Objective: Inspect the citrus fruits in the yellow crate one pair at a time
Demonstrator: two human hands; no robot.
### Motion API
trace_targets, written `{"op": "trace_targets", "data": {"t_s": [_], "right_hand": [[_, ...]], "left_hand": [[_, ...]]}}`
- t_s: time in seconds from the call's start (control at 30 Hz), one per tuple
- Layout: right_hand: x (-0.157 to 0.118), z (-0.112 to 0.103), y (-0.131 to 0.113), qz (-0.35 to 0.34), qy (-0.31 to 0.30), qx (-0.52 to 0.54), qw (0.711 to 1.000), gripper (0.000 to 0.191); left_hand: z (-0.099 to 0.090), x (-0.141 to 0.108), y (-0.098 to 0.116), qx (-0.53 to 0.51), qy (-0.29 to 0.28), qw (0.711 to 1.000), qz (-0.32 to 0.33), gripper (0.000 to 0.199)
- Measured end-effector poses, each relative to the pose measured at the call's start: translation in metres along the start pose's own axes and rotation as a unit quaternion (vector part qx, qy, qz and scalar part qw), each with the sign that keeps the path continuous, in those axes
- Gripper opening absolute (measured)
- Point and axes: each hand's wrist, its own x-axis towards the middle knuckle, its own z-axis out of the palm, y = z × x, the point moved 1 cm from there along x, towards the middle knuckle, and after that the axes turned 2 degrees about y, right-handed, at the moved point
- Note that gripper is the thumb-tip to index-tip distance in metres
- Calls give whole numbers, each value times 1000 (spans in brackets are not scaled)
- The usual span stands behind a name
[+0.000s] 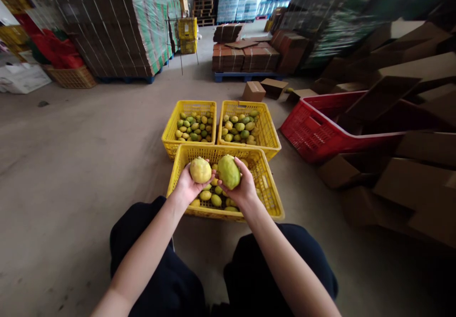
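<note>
Over the near yellow crate [274, 198], my left hand [187, 186] is closed round a pale yellow fruit [200, 170]. Beside it my right hand [245, 184] grips a larger green fruit [229, 172]. The two fruits are held side by side, a small gap between them. Yellow and green fruits [216, 200] lie in the near crate below, partly hidden by my hands. Behind it stand a left yellow crate [171, 122] and a right yellow crate [269, 122], each holding several yellow and green fruits.
A red crate [309, 132] with cardboard stands at the right, among loose cardboard boxes [416, 179]. Small cartons [253, 91] lie behind the yellow crates. Farther back are a blue pallet [245, 76] of flattened cardboard and a wrapped stack [107, 23]. My knees flank the near crate.
</note>
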Motion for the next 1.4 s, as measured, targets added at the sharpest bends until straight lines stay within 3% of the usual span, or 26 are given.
{"op": "trace_targets", "data": {"t_s": [0.1,0.27,0.43,0.57,0.73,0.9,1.0,1.13,1.27,1.4], "right_hand": [[4,-3,1,33,-13,13,999,31],[7,-1,2,23,8,20,999,27],[-1,6,2,0,12,9,1000,18],[-1,3,1,37,2,8,999,23],[6,-3,3,83,5,-32,996,38],[4,1,7,43,-1,-55,998,25],[1,4,7,24,11,-68,997,18],[1,3,6,41,22,-40,998,23],[6,-1,6,68,39,3,997,26],[8,-3,7,65,53,16,996,25]], "left_hand": [[2,-2,0,-23,14,1000,15,25],[2,-6,1,-17,6,998,64,19],[1,-5,0,1,-17,1000,20,34],[-1,-1,-2,-8,-16,1000,-17,37],[1,-2,-1,-16,2,1000,-7,30],[4,-5,4,-7,45,998,32,18],[4,-5,5,-7,26,999,29,22],[1,-1,2,2,7,1000,-6,34],[-1,4,0,-4,16,1000,-4,30],[1,1,1,-22,-12,1000,-7,30]]}}
